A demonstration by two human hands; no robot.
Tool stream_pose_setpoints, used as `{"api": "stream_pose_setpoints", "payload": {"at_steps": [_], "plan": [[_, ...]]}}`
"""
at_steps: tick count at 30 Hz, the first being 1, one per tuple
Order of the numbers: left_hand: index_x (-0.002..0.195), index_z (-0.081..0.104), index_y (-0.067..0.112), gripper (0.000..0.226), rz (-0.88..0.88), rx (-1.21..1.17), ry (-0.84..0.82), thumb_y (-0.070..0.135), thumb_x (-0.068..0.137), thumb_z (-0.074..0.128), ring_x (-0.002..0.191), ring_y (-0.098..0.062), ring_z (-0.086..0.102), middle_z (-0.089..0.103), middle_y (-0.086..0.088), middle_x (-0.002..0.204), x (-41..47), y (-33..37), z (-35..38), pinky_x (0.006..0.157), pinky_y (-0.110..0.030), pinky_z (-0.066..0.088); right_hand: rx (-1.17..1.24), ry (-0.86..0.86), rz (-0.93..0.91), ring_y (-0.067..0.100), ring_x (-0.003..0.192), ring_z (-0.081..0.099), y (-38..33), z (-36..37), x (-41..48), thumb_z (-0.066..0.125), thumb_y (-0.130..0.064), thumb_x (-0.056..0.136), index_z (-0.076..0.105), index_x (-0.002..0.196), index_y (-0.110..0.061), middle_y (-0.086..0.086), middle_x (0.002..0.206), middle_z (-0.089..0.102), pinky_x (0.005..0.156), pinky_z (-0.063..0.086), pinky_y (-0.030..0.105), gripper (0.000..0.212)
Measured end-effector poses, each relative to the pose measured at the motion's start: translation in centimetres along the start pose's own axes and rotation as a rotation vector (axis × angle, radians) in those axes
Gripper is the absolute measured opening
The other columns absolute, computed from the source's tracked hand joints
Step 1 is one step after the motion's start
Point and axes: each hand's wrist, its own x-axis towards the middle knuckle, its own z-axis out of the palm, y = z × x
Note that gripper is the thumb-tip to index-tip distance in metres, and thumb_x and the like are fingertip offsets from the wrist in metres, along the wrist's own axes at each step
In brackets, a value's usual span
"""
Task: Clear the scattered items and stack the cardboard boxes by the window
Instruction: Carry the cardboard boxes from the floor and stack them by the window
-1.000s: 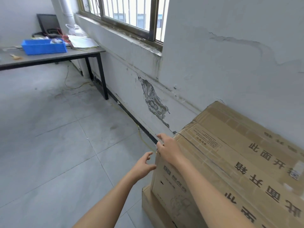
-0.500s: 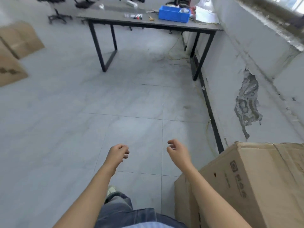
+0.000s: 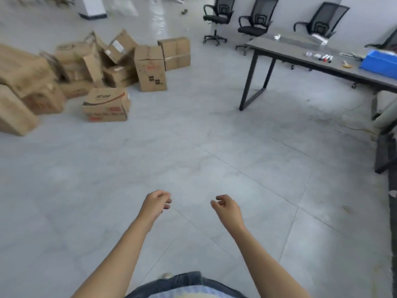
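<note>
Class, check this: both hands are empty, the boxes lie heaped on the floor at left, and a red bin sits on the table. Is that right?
No: the head view shows the bin on the table is blue, not red. The rest holds.

- a heap of cardboard boxes lies on the floor at the far left.
- at the heap's right edge a tall box stands upright, and another box stands just behind it, to its right.
- a low box lies at the front of the heap, on the near side.
- a table stands at the far right, well apart from the boxes.
- a bin sits on the table's right end, with small items on the tabletop to its left.
- office chairs stand behind the table, along the back wall.
- the left hand and right hand hang side by side over the floor in the foreground, apart from each other.
</note>
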Motion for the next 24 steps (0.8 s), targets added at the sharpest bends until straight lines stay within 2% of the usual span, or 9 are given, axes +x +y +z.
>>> {"api": "stream_pose_setpoints", "payload": {"at_steps": [5,11,14,18,21,24], "plan": [[0.082,0.058,0.011,0.013,-0.064,-0.170,0.242,0.014,0.093,0.050,0.069,-0.019,0.055,0.062,-0.009,0.086,3.2,-1.4,-10.0,0.062,-0.026,0.037,-0.057,-0.159,-0.013,0.014,0.088,0.053,-5.5,9.1,3.3,0.053,-0.029,0.091,0.054,0.122,-0.011,0.004,0.113,0.059,0.073,0.038,0.023,0.036],[0.080,0.058,0.012,0.014,-0.224,-0.347,0.409,0.013,0.092,0.051,0.069,-0.018,0.057,0.063,-0.007,0.082,4.8,-4.4,-16.1,0.062,-0.026,0.038,-0.223,-0.317,-0.093,0.014,0.098,0.052,-10.4,16.5,7.0,0.051,-0.031,0.092,0.054,0.123,-0.011,0.005,0.121,0.058,0.079,0.040,0.025,0.037],[0.080,0.058,0.011,0.013,-0.306,-0.403,0.490,0.014,0.092,0.052,0.069,-0.019,0.058,0.063,-0.007,0.082,6.9,-5.0,-18.6,0.062,-0.027,0.038,-0.257,-0.386,-0.142,0.015,0.098,0.052,-13.0,19.7,9.7,0.051,-0.031,0.092,0.057,0.118,-0.011,0.004,0.118,0.059,0.078,0.039,0.024,0.033],[0.080,0.057,0.011,0.013,-0.322,-0.464,0.611,0.013,0.091,0.052,0.067,-0.018,0.057,0.063,-0.007,0.081,12.4,-3.6,-22.3,0.060,-0.026,0.037,-0.279,-0.452,-0.208,0.017,0.098,0.052,-18.1,23.4,15.8,0.048,-0.029,0.094,0.059,0.110,-0.011,0.004,0.112,0.059,0.077,0.037,0.024,0.027],[0.086,0.058,0.009,0.010,-0.322,-0.483,0.653,0.013,0.092,0.052,0.071,-0.019,0.058,0.064,-0.007,0.084,16.8,-1.0,-24.7,0.063,-0.027,0.040,-0.237,-0.466,-0.236,0.017,0.088,0.051,-23.6,25.3,21.0,0.047,-0.027,0.094,0.055,0.097,-0.014,0.001,0.099,0.058,0.073,0.037,0.024,0.016],[0.084,0.058,0.011,0.010,-0.300,-0.503,0.700,0.014,0.092,0.052,0.074,-0.019,0.060,0.065,-0.007,0.086,20.2,1.6,-26.6,0.065,-0.027,0.041,-0.200,-0.476,-0.249,0.015,0.076,0.049,-28.7,27.2,25.2,0.047,-0.024,0.094,0.055,0.095,-0.012,-0.003,0.085,0.054,0.067,0.037,0.026,0.014]]}}
